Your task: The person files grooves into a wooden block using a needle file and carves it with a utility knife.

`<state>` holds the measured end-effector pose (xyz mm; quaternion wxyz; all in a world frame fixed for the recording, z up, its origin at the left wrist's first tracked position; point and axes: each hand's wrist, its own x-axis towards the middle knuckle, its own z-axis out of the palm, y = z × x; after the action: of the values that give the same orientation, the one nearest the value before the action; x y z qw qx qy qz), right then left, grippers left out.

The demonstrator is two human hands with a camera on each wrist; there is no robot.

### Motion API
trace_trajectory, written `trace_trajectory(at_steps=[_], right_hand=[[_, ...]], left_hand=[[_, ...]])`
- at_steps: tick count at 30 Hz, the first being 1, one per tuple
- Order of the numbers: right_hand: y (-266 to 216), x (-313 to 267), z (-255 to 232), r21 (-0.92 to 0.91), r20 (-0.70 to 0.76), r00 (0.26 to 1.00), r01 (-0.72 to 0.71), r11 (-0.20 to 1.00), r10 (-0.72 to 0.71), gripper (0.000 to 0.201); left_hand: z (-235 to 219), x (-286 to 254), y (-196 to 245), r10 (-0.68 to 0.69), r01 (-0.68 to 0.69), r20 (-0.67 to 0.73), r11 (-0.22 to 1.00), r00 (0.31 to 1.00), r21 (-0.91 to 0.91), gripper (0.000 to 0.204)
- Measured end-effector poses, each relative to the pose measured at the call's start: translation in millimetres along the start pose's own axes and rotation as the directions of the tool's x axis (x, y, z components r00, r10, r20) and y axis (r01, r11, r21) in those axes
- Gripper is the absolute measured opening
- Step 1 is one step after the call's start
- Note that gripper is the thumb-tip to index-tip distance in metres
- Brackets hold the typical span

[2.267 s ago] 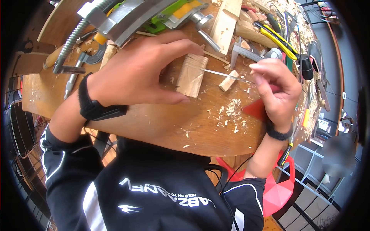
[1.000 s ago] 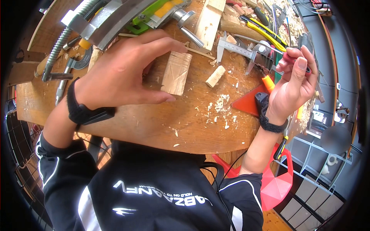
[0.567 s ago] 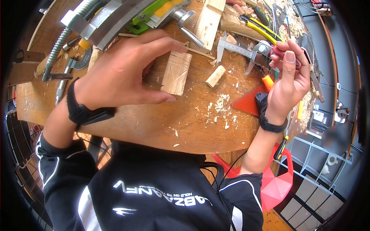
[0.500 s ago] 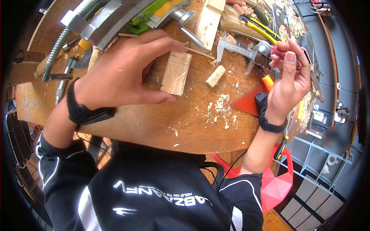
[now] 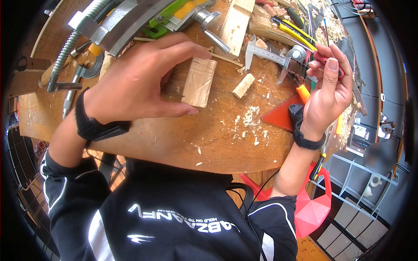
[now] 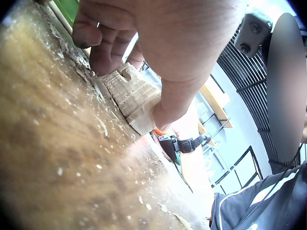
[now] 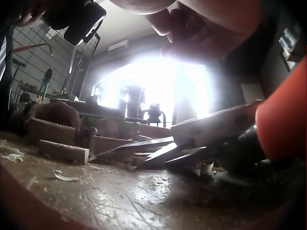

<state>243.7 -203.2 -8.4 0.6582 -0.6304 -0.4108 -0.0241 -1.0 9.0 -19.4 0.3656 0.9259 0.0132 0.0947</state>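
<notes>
On the wooden bench, my left hand (image 5: 139, 80) grips a pale wood block (image 5: 199, 82), thumb at its near end and fingers at its far end. The left wrist view shows grooves cut across the block (image 6: 132, 98) and a notch by the fingertips. Off to the right, my right hand (image 5: 326, 98) is raised, palm turned up, its fingers round the slim red handle (image 5: 321, 57) of a thin-shafted tool whose kind I cannot tell. A small wood offcut (image 5: 243, 86) lies between the hands.
A steel caliper (image 5: 267, 55), a yellow-and-black cutter (image 5: 296, 35) and an orange-red triangular piece (image 5: 278, 115) lie near the right hand. A metal vise (image 5: 130, 26) stands beyond the left hand. Wood shavings (image 5: 250, 119) litter the bench (image 5: 174, 139).
The right hand has drawn the red-handled tool away from the block, to the right, and turned palm up; lately it shifts only slightly. The left hand keeps its hold on the block.
</notes>
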Motion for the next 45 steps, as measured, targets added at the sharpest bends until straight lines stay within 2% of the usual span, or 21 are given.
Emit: trace_trajectory(at_steps=[14,19,22,45], right_hand=[[0.2,-0.1,-0.6,-0.008,0.030,0.999,-0.035,0.999,0.035,0.029],[2.4,1.1,-2.4,-0.021,0.001,1.000,0.020,1.000,-0.020,0.028],[0.9,-0.9,-0.5,-0.024,0.062,0.998,-0.002,1.000,0.003,0.027],[2.5,-0.4,-2.1,0.017,0.065,0.998,0.005,1.000,-0.006,0.026]], left_hand=[[-0.2,-0.3,-0.2,-0.017,0.017,0.011,1.000,1.000,-0.004,0.081],[0.7,-0.2,-1.5,0.028,-0.028,-0.014,0.999,1.000,0.024,0.080],[0.5,-0.2,-0.1,-0.003,0.003,-0.001,1.000,1.000,0.001,0.080],[1.2,0.1,-0.1,-0.006,0.006,-0.008,1.000,1.000,-0.014,0.081]])
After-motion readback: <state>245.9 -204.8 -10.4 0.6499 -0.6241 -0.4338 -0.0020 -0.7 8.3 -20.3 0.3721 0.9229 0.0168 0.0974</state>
